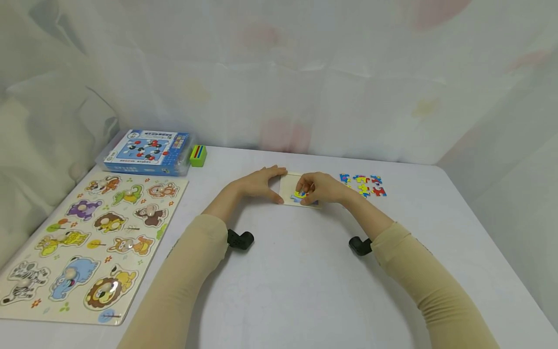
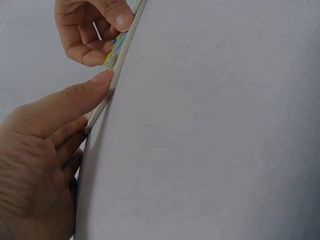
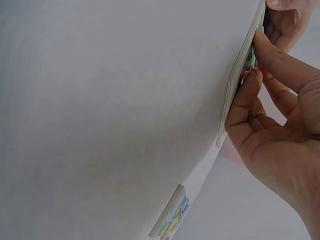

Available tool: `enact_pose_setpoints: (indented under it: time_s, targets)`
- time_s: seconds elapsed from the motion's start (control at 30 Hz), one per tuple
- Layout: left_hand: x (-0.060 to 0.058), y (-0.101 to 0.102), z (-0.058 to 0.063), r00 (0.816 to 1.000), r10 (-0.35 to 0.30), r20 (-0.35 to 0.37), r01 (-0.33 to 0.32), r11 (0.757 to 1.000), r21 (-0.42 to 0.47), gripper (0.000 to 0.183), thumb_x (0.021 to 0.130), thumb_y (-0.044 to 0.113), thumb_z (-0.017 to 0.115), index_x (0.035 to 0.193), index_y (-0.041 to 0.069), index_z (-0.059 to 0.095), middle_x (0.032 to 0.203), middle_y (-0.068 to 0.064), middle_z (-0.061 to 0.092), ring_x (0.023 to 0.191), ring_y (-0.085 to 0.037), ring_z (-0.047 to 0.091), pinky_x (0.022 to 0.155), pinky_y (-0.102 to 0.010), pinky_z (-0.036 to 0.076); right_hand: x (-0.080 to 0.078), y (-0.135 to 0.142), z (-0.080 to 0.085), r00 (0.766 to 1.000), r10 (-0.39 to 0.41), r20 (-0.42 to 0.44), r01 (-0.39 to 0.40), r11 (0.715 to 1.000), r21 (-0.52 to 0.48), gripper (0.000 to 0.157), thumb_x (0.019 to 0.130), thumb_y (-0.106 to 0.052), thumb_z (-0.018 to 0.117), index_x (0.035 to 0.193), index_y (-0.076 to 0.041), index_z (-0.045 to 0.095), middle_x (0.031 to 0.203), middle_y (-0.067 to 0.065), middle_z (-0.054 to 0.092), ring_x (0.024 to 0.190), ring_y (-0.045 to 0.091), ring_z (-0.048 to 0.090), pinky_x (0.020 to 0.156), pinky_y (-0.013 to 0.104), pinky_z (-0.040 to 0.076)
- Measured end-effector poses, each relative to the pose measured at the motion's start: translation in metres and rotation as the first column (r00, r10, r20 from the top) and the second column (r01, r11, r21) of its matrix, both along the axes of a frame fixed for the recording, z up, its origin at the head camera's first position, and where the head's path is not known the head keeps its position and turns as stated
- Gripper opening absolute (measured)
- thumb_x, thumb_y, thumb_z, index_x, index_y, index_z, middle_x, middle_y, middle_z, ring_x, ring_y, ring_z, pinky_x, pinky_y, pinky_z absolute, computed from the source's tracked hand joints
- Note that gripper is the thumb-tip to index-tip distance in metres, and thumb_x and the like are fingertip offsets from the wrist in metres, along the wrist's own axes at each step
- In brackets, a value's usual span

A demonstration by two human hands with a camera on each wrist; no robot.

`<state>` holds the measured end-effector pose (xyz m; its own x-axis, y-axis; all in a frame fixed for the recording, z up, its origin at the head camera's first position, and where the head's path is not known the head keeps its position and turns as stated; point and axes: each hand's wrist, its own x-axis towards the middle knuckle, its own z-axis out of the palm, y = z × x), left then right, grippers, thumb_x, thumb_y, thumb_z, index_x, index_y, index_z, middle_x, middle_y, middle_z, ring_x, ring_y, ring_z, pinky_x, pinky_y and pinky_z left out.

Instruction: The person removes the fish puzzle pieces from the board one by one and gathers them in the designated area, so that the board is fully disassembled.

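Observation:
A small wooden puzzle board (image 1: 287,183) lies flat on the table, with colourful jigsaw pieces along its near edge. My left hand (image 1: 257,184) holds the board's left side, thumb at the near corner and fingers at the far one. Over the board's near part, my right hand (image 1: 324,188) pinches a yellow-and-blue puzzle piece (image 1: 300,194) between thumb and fingers. The right wrist view shows thumb and fingertip meeting around bright colours (image 3: 252,61) close against the board; the hand hides much of the piece. Several loose puzzle pieces (image 1: 364,190) lie just right of the right hand.
On the left lies a large animal peg puzzle (image 1: 102,242). Behind it stand a blue molecule-model box (image 1: 144,152) and a small green block with coloured stripes (image 1: 198,156). A white curtain (image 1: 305,87) hangs behind the table (image 1: 296,291). Dark wrist cameras (image 1: 240,240) project below both wrists.

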<state>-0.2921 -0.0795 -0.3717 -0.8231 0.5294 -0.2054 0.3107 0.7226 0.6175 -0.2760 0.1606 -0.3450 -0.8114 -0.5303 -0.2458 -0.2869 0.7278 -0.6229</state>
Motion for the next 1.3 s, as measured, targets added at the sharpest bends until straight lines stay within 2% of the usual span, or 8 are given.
enact_pose_setpoints:
  time_s: [0.37,0.63,0.87,1.07,1.3]
  targets:
    - [-0.001,0.0,-0.001,1.0,0.001,-0.007,-0.001,1.0,-0.004,0.096,0.077,0.044,0.08,0.156,0.028,0.028,0.169,-0.002,0.01,0.157,-0.035,0.002,0.126,-0.061,0.008,0.0,0.0,0.001,1.0,0.013,-0.021,-0.014,1.0,-0.008,0.032,0.082,-0.014,0.08,0.107,-0.014,0.06,0.09,0.003,0.054,0.082,0.017,0.049,0.071,0.026,0.041]
    - [-0.002,-0.001,-0.002,1.0,-0.005,-0.004,0.005,1.0,-0.007,0.096,0.077,0.045,0.08,0.156,0.03,0.028,0.169,-0.001,0.009,0.157,-0.035,0.002,0.125,-0.062,0.008,0.0,-0.002,0.001,0.994,0.014,-0.111,-0.018,0.999,-0.033,0.025,0.077,-0.013,0.084,0.094,-0.012,0.066,0.083,0.001,0.06,0.08,0.016,0.052,0.073,0.026,0.043]
    - [-0.002,-0.001,-0.002,1.0,-0.003,-0.005,0.003,1.0,-0.016,0.096,0.077,0.046,0.079,0.156,0.031,0.028,0.169,0.0,0.009,0.157,-0.034,0.002,0.125,-0.062,0.008,0.001,-0.003,0.006,0.992,0.009,-0.124,-0.015,0.999,-0.049,0.013,0.083,-0.013,0.078,0.091,-0.012,0.069,0.077,-0.001,0.063,0.074,0.014,0.053,0.071,0.026,0.042]
    - [-0.001,0.0,0.0,1.0,-0.006,-0.01,0.006,1.0,-0.013,0.095,0.077,0.045,0.079,0.156,0.03,0.028,0.169,0.0,0.01,0.157,-0.035,0.002,0.125,-0.062,0.008,0.002,-0.002,0.009,0.993,0.007,-0.118,-0.013,0.999,-0.048,0.011,0.084,-0.015,0.077,0.092,-0.014,0.07,0.075,-0.003,0.061,0.073,0.015,0.052,0.069,0.026,0.041]
    - [-0.001,-0.001,0.0,1.0,-0.006,-0.01,0.006,1.0,-0.017,0.096,0.077,0.046,0.079,0.156,0.03,0.028,0.169,0.0,0.009,0.157,-0.035,0.001,0.125,-0.062,0.007,0.001,0.005,0.017,0.992,0.003,-0.129,-0.011,0.998,-0.061,0.012,0.085,-0.018,0.076,0.095,-0.017,0.071,0.077,-0.001,0.062,0.077,0.016,0.059,0.069,0.026,0.046]
